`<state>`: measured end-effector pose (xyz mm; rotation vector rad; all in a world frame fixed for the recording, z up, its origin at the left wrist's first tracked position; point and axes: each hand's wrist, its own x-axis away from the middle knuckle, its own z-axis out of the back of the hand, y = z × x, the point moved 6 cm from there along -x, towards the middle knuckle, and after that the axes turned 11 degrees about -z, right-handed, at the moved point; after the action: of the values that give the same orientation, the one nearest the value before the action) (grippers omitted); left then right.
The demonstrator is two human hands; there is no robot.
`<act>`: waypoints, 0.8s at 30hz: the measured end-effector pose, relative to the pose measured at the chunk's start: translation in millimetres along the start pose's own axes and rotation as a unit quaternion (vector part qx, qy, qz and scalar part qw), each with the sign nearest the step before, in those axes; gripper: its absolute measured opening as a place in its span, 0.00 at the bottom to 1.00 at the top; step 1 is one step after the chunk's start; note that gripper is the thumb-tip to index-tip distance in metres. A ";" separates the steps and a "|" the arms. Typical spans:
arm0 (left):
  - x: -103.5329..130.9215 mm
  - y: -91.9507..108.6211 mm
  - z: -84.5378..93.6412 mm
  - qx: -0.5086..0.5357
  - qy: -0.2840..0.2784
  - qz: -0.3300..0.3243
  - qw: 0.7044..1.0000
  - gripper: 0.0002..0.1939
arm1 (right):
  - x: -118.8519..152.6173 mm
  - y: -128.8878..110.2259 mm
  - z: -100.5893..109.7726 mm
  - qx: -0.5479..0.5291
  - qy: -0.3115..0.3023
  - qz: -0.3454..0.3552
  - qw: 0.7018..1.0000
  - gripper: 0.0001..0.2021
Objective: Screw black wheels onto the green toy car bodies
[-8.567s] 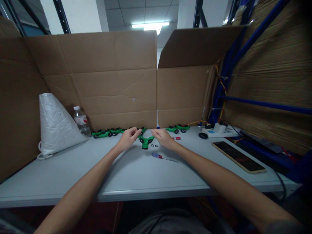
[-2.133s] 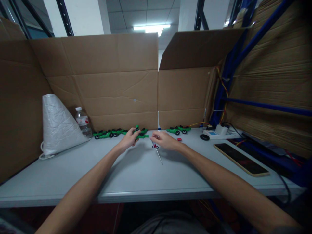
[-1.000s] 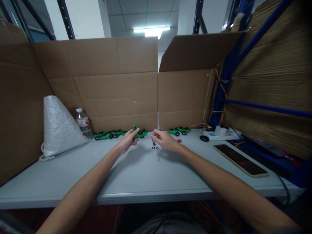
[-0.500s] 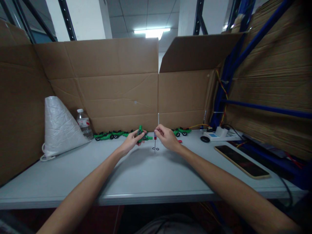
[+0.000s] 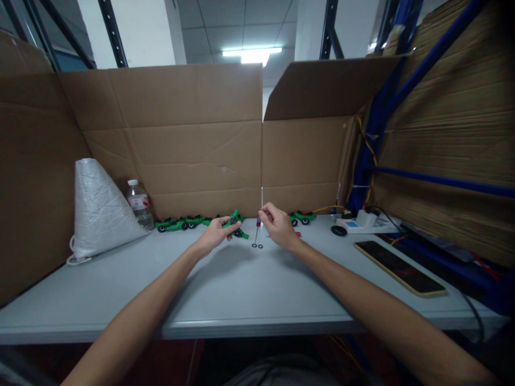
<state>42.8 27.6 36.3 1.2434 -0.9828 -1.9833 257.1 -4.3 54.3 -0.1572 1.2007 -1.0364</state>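
Observation:
My left hand point(image 5: 217, 233) is closed on a green toy car part point(image 5: 242, 234) with black pieces on it. In my right hand point(image 5: 277, 226), the fingertips pinch a small screwdriver point(image 5: 258, 222) by its red handle. Its thin shaft points down, slightly slanted, and the tip is at a small black ring point(image 5: 254, 245) on the table. A second black ring point(image 5: 260, 246) lies just right of the first. Whether the tip touches the ring I cannot tell.
Several green toy cars point(image 5: 173, 224) line the back left, and more green cars point(image 5: 302, 217) stand behind my right hand. A water bottle point(image 5: 139, 206) and silver bag point(image 5: 100, 214) are at left. At right are a phone point(image 5: 398, 267), a power strip point(image 5: 368, 222) and a black disc point(image 5: 338, 230).
The screwdriver has tilted, its handle shifting right while its tip stays by the left ring. The green part in my left hand has turned, its right end dipping lower.

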 end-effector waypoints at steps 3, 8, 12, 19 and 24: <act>-0.4 -1.4 -1.8 -0.013 -0.016 -0.003 1.000 0.21 | -0.3 1.4 0.1 0.000 0.006 -0.002 1.000 0.13; 2.9 6.2 -5.8 -0.018 -0.051 0.006 0.999 0.21 | -0.4 2.7 2.5 -0.008 0.025 0.001 1.000 0.13; 10.9 12.3 -15.7 -0.017 -0.123 0.036 0.992 0.22 | 0.5 3.3 6.4 -0.013 0.051 -0.008 0.999 0.13; 23.0 14.2 -40.6 -0.031 -0.247 0.029 0.968 0.20 | 1.0 1.9 13.3 -0.018 0.091 -0.017 0.996 0.14; 24.3 14.8 -48.3 -0.020 -0.255 -0.004 0.967 0.20 | 1.5 0.7 14.4 -0.026 0.095 -0.018 0.995 0.14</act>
<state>79.1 -13.0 23.0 0.7210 -1.1646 -2.3733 269.3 -10.8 58.8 -0.1234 1.4013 -1.0712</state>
